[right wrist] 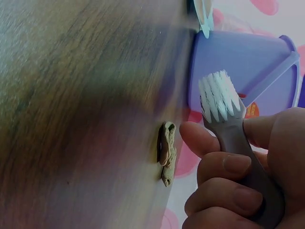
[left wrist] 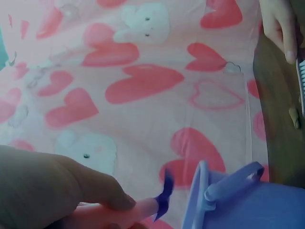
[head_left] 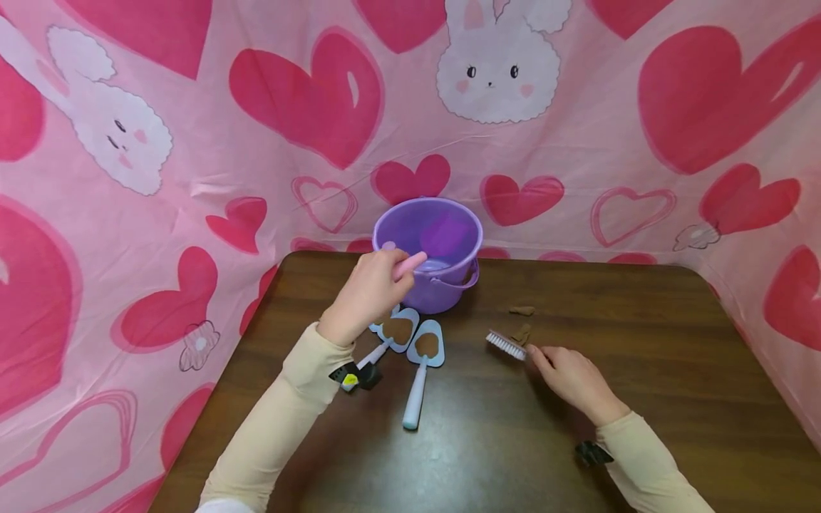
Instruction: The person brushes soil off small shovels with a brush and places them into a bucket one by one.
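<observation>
We see a dark, wood-grained counter [head_left: 641, 313] and, behind and beside it, pink cloth [head_left: 590, 153] printed with red hearts [head_left: 317, 96] and white rabbits [head_left: 499, 85].

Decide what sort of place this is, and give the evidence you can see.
Probably a makeshift indoor tabletop workspace: a wood-grained table, a heart-and-rabbit cloth hung behind it, and a purple bucket standing on it.

Cream sleeves [head_left: 272, 420]; black wrist cameras [head_left: 592, 453] (left: yellow patch [head_left: 349, 380]).
</observation>
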Demonstrator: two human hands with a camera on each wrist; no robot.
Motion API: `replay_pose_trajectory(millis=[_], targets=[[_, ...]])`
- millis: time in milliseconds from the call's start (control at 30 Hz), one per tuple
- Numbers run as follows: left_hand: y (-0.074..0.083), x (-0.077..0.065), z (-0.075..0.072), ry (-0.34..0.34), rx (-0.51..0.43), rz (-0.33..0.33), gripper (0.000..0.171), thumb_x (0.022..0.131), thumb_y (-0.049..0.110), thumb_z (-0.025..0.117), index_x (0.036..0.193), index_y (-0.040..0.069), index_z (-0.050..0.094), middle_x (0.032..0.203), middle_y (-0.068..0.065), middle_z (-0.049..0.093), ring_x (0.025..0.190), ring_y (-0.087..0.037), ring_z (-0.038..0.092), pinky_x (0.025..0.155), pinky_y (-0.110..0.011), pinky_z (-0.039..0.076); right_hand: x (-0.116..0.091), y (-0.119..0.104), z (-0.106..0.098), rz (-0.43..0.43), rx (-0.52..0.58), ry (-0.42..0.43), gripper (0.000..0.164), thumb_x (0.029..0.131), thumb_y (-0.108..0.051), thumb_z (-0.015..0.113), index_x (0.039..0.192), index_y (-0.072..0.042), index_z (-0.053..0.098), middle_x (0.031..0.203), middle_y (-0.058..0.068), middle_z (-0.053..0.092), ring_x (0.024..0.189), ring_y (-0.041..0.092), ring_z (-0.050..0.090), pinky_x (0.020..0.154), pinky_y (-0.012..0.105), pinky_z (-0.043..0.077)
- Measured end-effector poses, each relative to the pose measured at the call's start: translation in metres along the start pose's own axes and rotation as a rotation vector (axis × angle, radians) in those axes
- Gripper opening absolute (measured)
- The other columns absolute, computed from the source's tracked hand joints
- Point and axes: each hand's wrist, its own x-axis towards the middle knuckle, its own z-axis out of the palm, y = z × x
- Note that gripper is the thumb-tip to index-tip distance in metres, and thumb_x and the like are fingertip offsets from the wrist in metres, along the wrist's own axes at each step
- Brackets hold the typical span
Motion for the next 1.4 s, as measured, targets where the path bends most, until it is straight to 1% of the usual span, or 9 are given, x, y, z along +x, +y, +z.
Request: replay_pose_trajectory(millis=[100,200,367,500,633,833,967,1267,1400], targets=[[-0.004,0.007,0.0,0.013,0.004,0.041,0.015,0.095,0.01,0.064,0.092,0.003,0.077,0.075,-0.008,0.059,0.078,-0.028,0.058,0.074,-0.039,0.048,0.0,-0.001,0.0,0.003,0.004,-0.01,0.04,0.109,-0.036,0.052,0.098,-0.005,0.075,0.087,0.006,0.071,0.076,0.021,0.063,0.076,0.051,0.053],[-0.009,0.013,0.005,0.045,0.008,0.035,0.016,0.097,0.013,0.067,0.099,0.001,0.078,0.084,-0.01,0.069,0.09,-0.031,0.06,0.082,-0.044,0.049,-0.001,-0.002,0.0,0.012,0.014,-0.032,0.041,0.109,-0.036,0.052,0.101,-0.004,0.075,0.088,0.006,0.071,0.076,0.02,0.062,0.077,0.051,0.053],[-0.019,0.017,0.016,0.1,-0.049,-0.024,0.014,0.095,0.013,0.073,0.099,0.001,0.067,0.095,-0.013,0.07,0.092,-0.031,0.062,0.08,-0.045,0.05,-0.002,-0.001,0.002,0.029,0.011,-0.056,0.039,0.108,-0.035,0.053,0.102,-0.004,0.075,0.087,0.005,0.071,0.075,0.02,0.061,0.078,0.052,0.054],[-0.025,0.02,0.025,0.16,-0.074,-0.02,0.017,0.093,0.01,0.076,0.099,0.003,0.061,0.094,-0.013,0.067,0.093,-0.031,0.062,0.079,-0.045,0.05,-0.003,0.0,0.002,0.034,-0.006,-0.061,0.039,0.108,-0.036,0.053,0.092,-0.008,0.073,0.079,0.002,0.065,0.072,0.019,0.057,0.074,0.047,0.051],[-0.03,0.024,0.032,0.201,-0.053,-0.011,0.016,0.094,0.008,0.074,0.099,0.004,0.059,0.09,-0.014,0.062,0.091,-0.033,0.063,0.077,-0.046,0.052,-0.003,0.001,0.002,0.034,-0.01,-0.065,0.038,0.109,-0.036,0.052,0.089,-0.009,0.071,0.077,0.001,0.062,0.071,0.019,0.056,0.073,0.046,0.05],[-0.035,0.027,0.039,0.198,-0.034,-0.048,0.02,0.094,0.013,0.076,0.095,0.005,0.058,0.086,-0.013,0.061,0.088,-0.034,0.065,0.077,-0.048,0.052,-0.004,0.001,0.001,0.035,-0.005,-0.069,0.039,0.109,-0.038,0.052,0.089,-0.009,0.071,0.077,0.0,0.062,0.071,0.018,0.056,0.073,0.045,0.05],[-0.04,0.028,0.042,0.187,-0.02,-0.066,0.017,0.094,0.012,0.075,0.096,0.003,0.06,0.091,-0.014,0.062,0.092,-0.035,0.065,0.081,-0.05,0.052,-0.004,0.002,0.003,0.037,-0.004,-0.076,0.038,0.109,-0.037,0.053,0.086,-0.011,0.069,0.075,0.0,0.06,0.07,0.018,0.055,0.071,0.043,0.048],[-0.046,0.029,0.042,0.187,-0.012,-0.071,0.013,0.095,0.012,0.072,0.098,0.0,0.067,0.093,-0.014,0.063,0.091,-0.034,0.063,0.083,-0.049,0.052,-0.005,0.001,0.002,0.043,-0.001,-0.073,0.038,0.108,-0.037,0.053,0.09,-0.009,0.072,0.077,0.0,0.062,0.071,0.018,0.056,0.072,0.044,0.049],[-0.043,0.024,0.043,0.232,0.0,-0.065,0.016,0.096,0.014,0.07,0.106,0.001,0.068,0.098,-0.014,0.062,0.093,-0.034,0.063,0.084,-0.05,0.052,-0.005,0.001,0.003,0.043,0.0,-0.071,0.037,0.108,-0.037,0.054,0.088,-0.011,0.07,0.075,-0.001,0.061,0.07,0.018,0.055,0.071,0.043,0.048]])
